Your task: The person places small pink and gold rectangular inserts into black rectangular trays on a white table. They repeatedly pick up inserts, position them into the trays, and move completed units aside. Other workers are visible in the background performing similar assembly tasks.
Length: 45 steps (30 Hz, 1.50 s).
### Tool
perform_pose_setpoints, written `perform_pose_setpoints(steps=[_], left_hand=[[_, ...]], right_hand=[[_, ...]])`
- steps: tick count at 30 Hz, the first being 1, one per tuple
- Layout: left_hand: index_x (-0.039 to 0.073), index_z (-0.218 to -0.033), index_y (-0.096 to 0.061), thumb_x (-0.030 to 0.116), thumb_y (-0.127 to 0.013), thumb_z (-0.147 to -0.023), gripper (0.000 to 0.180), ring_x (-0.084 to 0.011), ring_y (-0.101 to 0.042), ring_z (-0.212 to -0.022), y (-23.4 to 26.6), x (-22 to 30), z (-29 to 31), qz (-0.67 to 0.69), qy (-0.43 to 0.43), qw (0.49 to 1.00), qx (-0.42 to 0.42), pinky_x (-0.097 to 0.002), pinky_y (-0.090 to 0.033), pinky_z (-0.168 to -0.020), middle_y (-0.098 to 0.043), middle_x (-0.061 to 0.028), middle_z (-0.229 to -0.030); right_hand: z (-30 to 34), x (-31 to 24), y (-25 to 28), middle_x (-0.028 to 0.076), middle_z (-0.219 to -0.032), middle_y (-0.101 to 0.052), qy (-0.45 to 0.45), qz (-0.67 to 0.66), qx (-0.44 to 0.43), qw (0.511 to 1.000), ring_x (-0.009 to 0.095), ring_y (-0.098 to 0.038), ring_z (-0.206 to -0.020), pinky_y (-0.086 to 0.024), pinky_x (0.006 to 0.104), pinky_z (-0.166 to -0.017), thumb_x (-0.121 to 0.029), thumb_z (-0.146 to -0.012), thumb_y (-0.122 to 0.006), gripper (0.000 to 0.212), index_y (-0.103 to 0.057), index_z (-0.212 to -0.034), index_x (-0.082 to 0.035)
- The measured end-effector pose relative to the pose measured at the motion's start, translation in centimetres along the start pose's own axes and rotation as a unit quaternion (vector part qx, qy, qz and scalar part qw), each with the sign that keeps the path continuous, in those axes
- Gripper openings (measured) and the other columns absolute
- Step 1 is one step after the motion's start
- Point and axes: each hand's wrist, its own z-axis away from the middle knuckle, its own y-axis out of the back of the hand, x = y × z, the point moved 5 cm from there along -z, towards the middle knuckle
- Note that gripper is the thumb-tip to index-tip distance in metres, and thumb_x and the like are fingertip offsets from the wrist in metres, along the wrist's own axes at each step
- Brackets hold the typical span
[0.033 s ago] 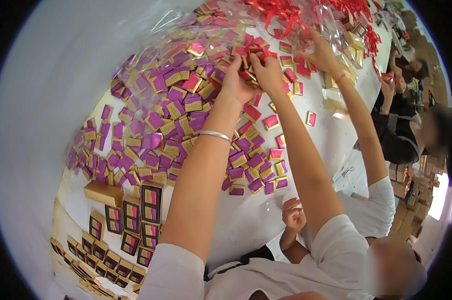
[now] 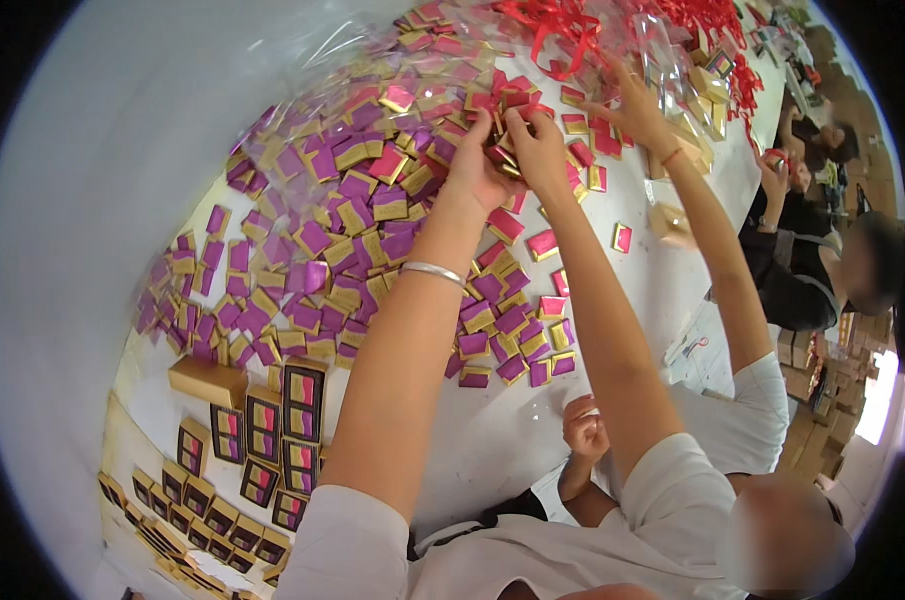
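Observation:
My left hand [image 2: 481, 172] and my right hand [image 2: 539, 152] meet at the far middle of the white table, fingers curled together. Between them are several small wrapped pieces [image 2: 504, 156], dark and gold with some red; my fingers partly hide them. Pink-and-gold wrapped pieces [image 2: 542, 245] lie scattered just right of and beyond my hands. A big heap of purple-and-gold wrapped pieces [image 2: 353, 217] spreads to the left, partly under clear plastic film [image 2: 303, 100]. A silver bangle [image 2: 433, 270] circles my left wrist.
A co-worker's hand [image 2: 641, 112] reaches in at right, near red ribbons [image 2: 563, 35] and gold boxes [image 2: 709, 88]. Windowed dark-and-gold boxes [image 2: 303, 400] stand at the near left beside a long gold box [image 2: 208, 381]. Another person [image 2: 803, 270] sits farther right.
My hands stay almost where they were, still closed around the pieces. The co-worker's hand has shifted slightly left, and the clear plastic beneath that arm has moved.

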Motion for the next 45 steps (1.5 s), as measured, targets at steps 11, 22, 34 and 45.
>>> perform_pose_setpoints(steps=[11, 22, 34, 45], left_hand=[[0.006, -0.098, -0.052, 0.036, -0.046, -0.086, 0.033, -0.0267, -0.050, -0.089, 1.0, 0.6, 10.7, 0.147, -0.019, 0.979, 0.140, -0.0431, -0.048, -0.072, -0.054, -0.0143, -0.094], [0.011, -0.083, -0.054, 0.047, -0.043, -0.087, 0.038, -0.0207, -0.058, -0.071, -0.1, -1.4, 23.6, -0.050, -0.077, 0.988, 0.124, -0.0431, -0.051, -0.060, -0.058, -0.0074, -0.078], [0.013, -0.090, -0.060, 0.041, -0.052, -0.084, 0.030, -0.0230, -0.058, -0.080, 4.3, -5.3, 44.1, 0.043, -0.064, 0.996, -0.049, -0.0461, -0.049, -0.074, -0.060, -0.0059, -0.090], [0.008, -0.104, -0.053, 0.029, -0.057, -0.084, 0.029, -0.0207, -0.055, -0.064, 23.8, -4.0, 80.9, 0.079, -0.095, 0.989, 0.076, -0.0289, -0.045, -0.048, -0.058, -0.0117, -0.075]], right_hand=[[0.9, -2.0, 4.2, 0.011, -0.117, -0.050, -0.058, -0.152, 0.033, 0.986, 0.022, -0.046, -0.108, -0.040, 0.0337, -0.086, -0.040, -0.084, -0.056, 0.054, -0.046, -0.122, -0.005], [17.0, -10.2, -0.5, 0.008, -0.095, -0.060, -0.084, -0.443, -0.112, 0.885, 0.018, -0.060, -0.080, -0.050, 0.0288, -0.068, -0.024, -0.085, -0.057, 0.031, -0.055, -0.105, 0.000], [38.6, -23.8, 0.1, 0.009, -0.094, -0.060, 0.107, -0.312, -0.008, 0.944, 0.014, -0.059, -0.080, -0.050, 0.0260, -0.068, -0.009, -0.086, -0.056, 0.023, -0.054, -0.106, 0.001], [69.5, -38.7, -15.4, 0.005, -0.089, -0.059, -0.153, -0.574, -0.271, 0.757, 0.013, -0.055, -0.083, -0.042, 0.0263, -0.079, -0.009, -0.087, -0.054, 0.009, -0.052, -0.095, -0.005]])
